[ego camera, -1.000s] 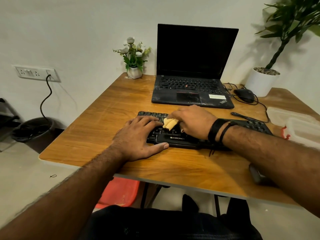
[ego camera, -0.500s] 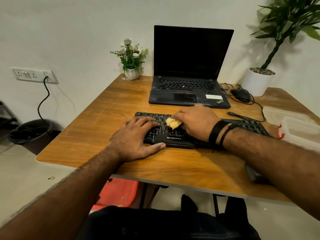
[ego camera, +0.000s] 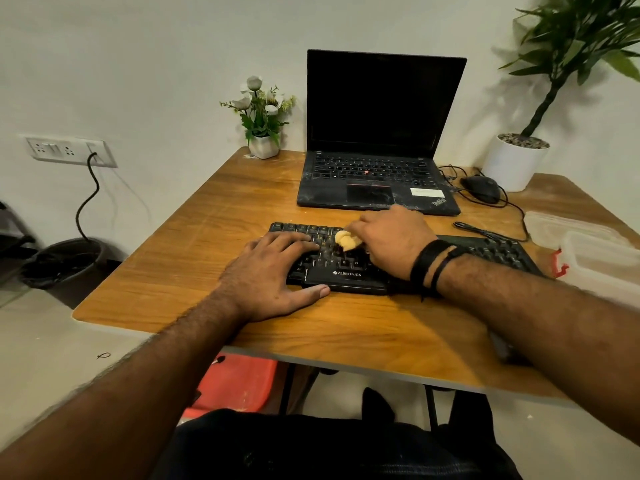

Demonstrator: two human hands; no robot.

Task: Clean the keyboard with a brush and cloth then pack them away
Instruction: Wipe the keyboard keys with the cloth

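Note:
A black keyboard point(ego camera: 349, 277) lies across the wooden table point(ego camera: 214, 237) in front of me. My left hand point(ego camera: 273, 275) rests flat on the keyboard's left end, fingers spread over the keys and thumb along the front edge. My right hand point(ego camera: 391, 239) is closed on a bunched yellow cloth point(ego camera: 346, 240), pressing it onto the keys at the keyboard's middle. Most of the cloth is hidden under the fingers. A dark object point(ego camera: 502, 346), partly hidden under my right forearm, lies near the table's front edge.
Behind the keyboard stands an open black laptop point(ego camera: 377, 161). A small flower pot point(ego camera: 264, 140) is at the back left, a mouse point(ego camera: 481, 188) with cables and a large white plant pot point(ego camera: 512, 161) at the back right. Clear plastic containers point(ego camera: 588, 244) sit at the right edge.
My right hand with the cloth has moved slightly away from me across the keys. My left hand has stayed on the keyboard's left end.

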